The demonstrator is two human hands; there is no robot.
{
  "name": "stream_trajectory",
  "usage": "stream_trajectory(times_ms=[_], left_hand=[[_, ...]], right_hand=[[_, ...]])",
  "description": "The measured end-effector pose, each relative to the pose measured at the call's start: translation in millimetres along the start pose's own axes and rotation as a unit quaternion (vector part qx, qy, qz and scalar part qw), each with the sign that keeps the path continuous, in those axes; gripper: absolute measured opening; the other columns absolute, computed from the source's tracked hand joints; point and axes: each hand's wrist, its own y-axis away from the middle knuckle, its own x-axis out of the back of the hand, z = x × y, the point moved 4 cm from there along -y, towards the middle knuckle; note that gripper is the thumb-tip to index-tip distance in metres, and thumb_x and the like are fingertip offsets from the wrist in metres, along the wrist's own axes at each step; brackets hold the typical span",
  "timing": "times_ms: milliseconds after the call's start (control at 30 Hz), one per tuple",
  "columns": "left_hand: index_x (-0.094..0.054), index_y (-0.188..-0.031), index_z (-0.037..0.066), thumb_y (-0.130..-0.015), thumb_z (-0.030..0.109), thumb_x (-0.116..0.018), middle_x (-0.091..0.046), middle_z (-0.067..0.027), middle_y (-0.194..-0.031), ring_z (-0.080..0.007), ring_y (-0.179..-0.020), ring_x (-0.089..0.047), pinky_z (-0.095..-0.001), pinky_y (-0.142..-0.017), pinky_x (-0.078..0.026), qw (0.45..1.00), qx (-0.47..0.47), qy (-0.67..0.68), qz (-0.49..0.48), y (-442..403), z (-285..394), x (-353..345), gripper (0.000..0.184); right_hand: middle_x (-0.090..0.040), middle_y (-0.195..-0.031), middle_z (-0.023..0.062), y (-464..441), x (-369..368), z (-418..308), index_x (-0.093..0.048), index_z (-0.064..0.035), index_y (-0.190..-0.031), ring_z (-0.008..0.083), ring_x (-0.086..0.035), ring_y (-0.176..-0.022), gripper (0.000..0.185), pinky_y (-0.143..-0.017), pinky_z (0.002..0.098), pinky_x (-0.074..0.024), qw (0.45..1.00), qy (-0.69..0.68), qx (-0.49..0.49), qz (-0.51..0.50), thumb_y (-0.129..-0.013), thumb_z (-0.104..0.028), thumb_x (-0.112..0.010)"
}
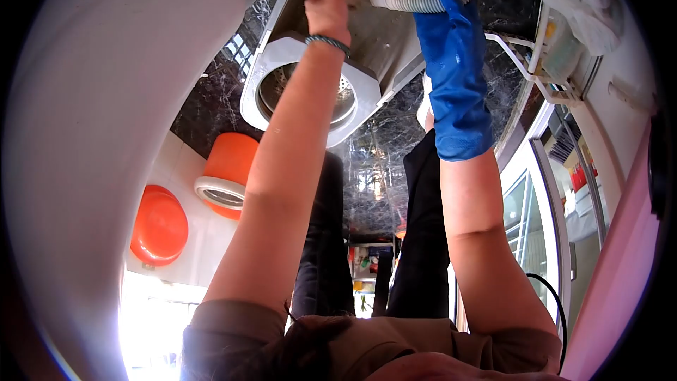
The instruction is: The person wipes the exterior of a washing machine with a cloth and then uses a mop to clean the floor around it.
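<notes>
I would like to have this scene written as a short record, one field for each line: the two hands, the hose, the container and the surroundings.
Left hand: bare left hand over the container, blurred; grip cannot be told
Left wrist: dark braided bracelet
Right hand: right hand in a long blue glove, at the hose; firmness of hold unclear
Hose: grey ribbed hose, curving near the gloved fingers
Container: pale container with round opening, perforated metal inside
Floor: dark marbled floor
Image left: two orange vessels
</notes>
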Motion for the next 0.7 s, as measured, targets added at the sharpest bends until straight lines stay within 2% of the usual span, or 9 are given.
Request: stream_trajectory(times_ms=[33, 100, 200, 333, 400, 500, 600, 667, 700], left_hand=[[-0.063, -0.097, 0.006, -0.078, 0.024, -0.064, -0.064, -0.0068, -0.1, -0.0161, -0.087, -0.057, -0.0328, -0.075, -0.046, 1.0, 0.002, 0.0, 0.001, -13.1, 0.7, 1.8, 0.026], [-0.056, -0.116, 0.007, -0.083, 0.025, -0.06, -0.06, -0.0068, -0.11, -0.0176, -0.097, -0.057, -0.0337, -0.082, -0.045, 0.983, -0.035, 0.177, -0.042, -33.3, 6.9, 3.2, 0.037], [-0.054, -0.12, 0.008, -0.084, 0.025, -0.059, -0.059, -0.0064, -0.114, -0.0193, -0.102, -0.057, -0.0341, -0.084, -0.045, 0.991, -0.064, 0.113, 0.01, -32.0, 5.3, 2.6, 0.04], [-0.052, -0.123, 0.01, -0.086, 0.033, -0.06, -0.059, -0.0095, -0.113, -0.022, -0.095, -0.06, -0.035, -0.073, -0.051, 0.984, 0.12, 0.119, 0.047, -51.8, -33.4, 17.3, 0.044], [-0.05, -0.124, 0.008, -0.086, 0.036, -0.061, -0.06, -0.0113, -0.11, -0.0224, -0.091, -0.061, -0.036, -0.069, -0.052, 0.981, 0.127, 0.118, 0.082, -54.4, -45.4, 20.7, 0.048], [-0.049, -0.125, 0.003, -0.085, 0.035, -0.062, -0.061, -0.0128, -0.11, -0.0242, -0.092, -0.061, -0.0358, -0.074, -0.051, 0.988, 0.125, 0.029, 0.082, -64.6, -59.6, 21.2, 0.053], [-0.05, -0.124, -0.002, -0.082, 0.034, -0.065, -0.06, -0.0132, -0.114, -0.0249, -0.094, -0.06, -0.0348, -0.08, -0.049, 0.981, 0.093, -0.127, 0.115, -61.7, -54.8, 25.2, 0.058], [-0.053, -0.122, -0.005, -0.077, 0.033, -0.07, -0.059, -0.0132, -0.119, -0.0237, -0.1, -0.059, -0.0328, -0.086, -0.046, 0.982, 0.088, -0.084, 0.145, -37.9, -29.1, 22.5, 0.061], [-0.053, -0.122, -0.005, -0.077, 0.033, -0.07, -0.059, -0.0132, -0.119, -0.0237, -0.1, -0.059, -0.0328, -0.086, -0.046, 0.982, 0.087, -0.086, 0.146, -29.8, -20.4, 20.4, 0.061]], right_hand=[[-0.061, -0.098, 0.0041, -0.9, 6.9, 1.8, -0.057, -0.0029, -0.113, 0.014, -0.058, -0.088, 0.028, -0.082, 0.0261, -0.0471, 1.0, 0.001, -0.002, 0.001, -0.086, -0.007, -0.063], [-0.053, -0.119, 0.005, -4.0, 15.1, 5.5, -0.048, -0.0097, -0.126, 0.0172, -0.052, -0.112, 0.045, -0.098, 0.0382, -0.0446, 0.995, 0.03, 0.014, -0.095, -0.086, -0.022, -0.065], [-0.05, -0.123, 0.0042, 16.8, -25.8, -2.4, -0.046, -0.0107, -0.128, 0.0191, -0.051, -0.114, 0.046, -0.096, 0.0378, -0.0457, 0.999, 0.024, 0.017, -0.037, -0.087, -0.02, -0.065], [-0.047, -0.124, 0.0011, 8.7, -8.1, 19.3, -0.043, -0.0157, -0.132, 0.019, -0.05, -0.112, 0.056, -0.095, 0.0374, -0.046, 0.995, 0.045, -0.022, -0.086, -0.083, -0.021, -0.07], [-0.053, -0.116, 0.0007, 12.0, -9.6, 20.7, -0.05, -0.0147, -0.125, 0.0158, -0.054, -0.103, 0.048, -0.089, 0.0334, -0.0477, 0.997, 0.042, -0.031, -0.052, -0.082, -0.019, -0.071], [-0.059, -0.097, 0.0021, 14.5, -15.9, 25.8, -0.055, -0.0048, -0.113, 0.0115, -0.056, -0.086, 0.03, -0.077, 0.0236, -0.0465, 0.996, 0.041, -0.054, 0.054, -0.085, -0.009, -0.065], [-0.055, -0.094, -0.0002, -7.4, -8.3, 51.7, -0.054, -0.0054, -0.11, 0.0098, -0.053, -0.084, 0.028, -0.074, 0.0219, -0.0451, 0.996, 0.078, -0.004, 0.046, -0.084, -0.005, -0.063], [-0.052, -0.091, -0.0016, -27.5, -3.3, 55.8, -0.054, -0.0042, -0.105, 0.0093, -0.051, -0.082, 0.025, -0.074, 0.0213, -0.0441, 0.954, 0.204, 0.217, 0.046, -0.082, 0.001, -0.06], [-0.052, -0.092, -0.0019, -31.7, -3.0, 56.9, -0.054, -0.0035, -0.104, 0.0095, -0.05, -0.082, 0.027, -0.075, 0.021, -0.043, 0.937, 0.243, 0.244, 0.052, -0.079, 0.006, -0.059]])
